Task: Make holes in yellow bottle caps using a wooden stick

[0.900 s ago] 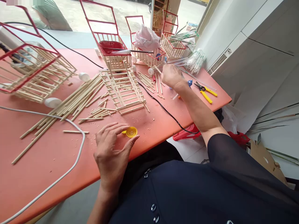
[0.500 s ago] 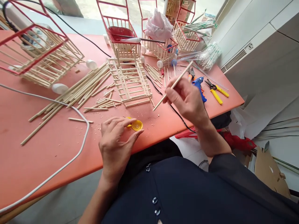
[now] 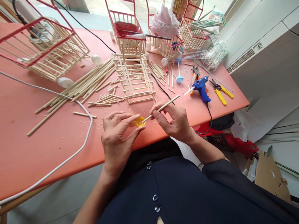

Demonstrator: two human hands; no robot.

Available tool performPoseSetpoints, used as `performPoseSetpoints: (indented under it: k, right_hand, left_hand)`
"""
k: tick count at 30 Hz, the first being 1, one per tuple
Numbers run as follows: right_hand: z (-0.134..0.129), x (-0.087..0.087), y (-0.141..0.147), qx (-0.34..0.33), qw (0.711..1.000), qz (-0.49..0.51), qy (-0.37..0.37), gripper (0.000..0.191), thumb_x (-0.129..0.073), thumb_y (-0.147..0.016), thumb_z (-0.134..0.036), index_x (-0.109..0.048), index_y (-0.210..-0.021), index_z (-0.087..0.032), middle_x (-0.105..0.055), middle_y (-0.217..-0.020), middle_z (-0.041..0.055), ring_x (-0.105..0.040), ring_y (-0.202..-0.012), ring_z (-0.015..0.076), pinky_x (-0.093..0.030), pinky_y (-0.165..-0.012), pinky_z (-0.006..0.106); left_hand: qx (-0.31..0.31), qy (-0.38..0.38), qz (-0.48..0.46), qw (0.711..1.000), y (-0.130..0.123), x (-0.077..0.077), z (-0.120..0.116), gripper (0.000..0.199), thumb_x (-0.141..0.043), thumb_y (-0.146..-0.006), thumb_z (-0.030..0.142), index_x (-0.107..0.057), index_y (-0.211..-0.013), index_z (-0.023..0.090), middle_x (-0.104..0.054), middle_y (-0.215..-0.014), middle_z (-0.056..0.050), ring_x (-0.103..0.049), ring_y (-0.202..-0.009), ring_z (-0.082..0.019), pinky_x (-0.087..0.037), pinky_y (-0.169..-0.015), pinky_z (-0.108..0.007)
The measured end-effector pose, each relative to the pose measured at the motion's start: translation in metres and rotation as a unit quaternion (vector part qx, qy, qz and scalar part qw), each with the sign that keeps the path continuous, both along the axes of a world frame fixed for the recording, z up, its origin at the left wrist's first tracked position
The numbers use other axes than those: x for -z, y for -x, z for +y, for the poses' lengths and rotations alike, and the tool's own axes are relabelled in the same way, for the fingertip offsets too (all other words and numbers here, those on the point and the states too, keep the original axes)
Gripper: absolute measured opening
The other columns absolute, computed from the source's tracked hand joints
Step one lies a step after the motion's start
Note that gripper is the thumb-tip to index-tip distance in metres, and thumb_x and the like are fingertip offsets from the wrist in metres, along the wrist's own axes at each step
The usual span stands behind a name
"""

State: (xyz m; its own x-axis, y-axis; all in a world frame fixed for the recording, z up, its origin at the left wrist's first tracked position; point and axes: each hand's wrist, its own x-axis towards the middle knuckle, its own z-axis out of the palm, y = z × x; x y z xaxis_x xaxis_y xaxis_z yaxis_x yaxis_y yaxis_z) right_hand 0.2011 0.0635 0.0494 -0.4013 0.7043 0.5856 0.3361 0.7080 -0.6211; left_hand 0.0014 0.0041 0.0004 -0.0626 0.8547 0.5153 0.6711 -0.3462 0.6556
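Your left hand (image 3: 118, 133) pinches a yellow plastic cap (image 3: 138, 121) between thumb and fingertips, the gap only as wide as the cap, its hollow side facing up. Your right hand (image 3: 178, 123) has a wooden stick (image 3: 171, 101) pinched between thumb and fingers; its lower end reaches the inside of the cap, though you can't tell whether it is seated. Both are in front of you at the near edge of the orange table (image 3: 93, 149).

The cap should feel light and fairly stiff, perhaps a bit slick: take it by opposite sides of the rim, gently. The stick looks light and rigid, but could snap if bent, so hold it near its middle or lower part.

Just beyond stands a slatted wooden frame (image 3: 128, 79), with a pile of long sticks (image 3: 70, 90) to its left. To your right lie a blue glue gun (image 3: 201, 85) and yellow-handled pliers (image 3: 220, 95).
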Motion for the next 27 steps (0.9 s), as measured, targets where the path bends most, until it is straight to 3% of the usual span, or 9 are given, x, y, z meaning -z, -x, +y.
performPoseSetpoints:
  k: [27]
  right_hand:
    - [-0.0043, -0.0003, 0.0094, 0.005, 0.999, -0.045, -0.020, 0.011, -0.060, -0.107, -0.021, -0.068, -0.101, -0.018, -0.076, -0.090, 0.0018, -0.072, -0.080, 0.0123, -0.054, -0.081, 0.028]
  left_hand:
    - [0.002, -0.013, -0.012, 1.000, -0.0008, -0.0032, -0.0007, 0.026, -0.076, -0.098, 0.043, -0.077, -0.120, 0.028, -0.079, -0.109, -0.005, -0.065, -0.116, -0.027, -0.051, -0.106, -0.044]
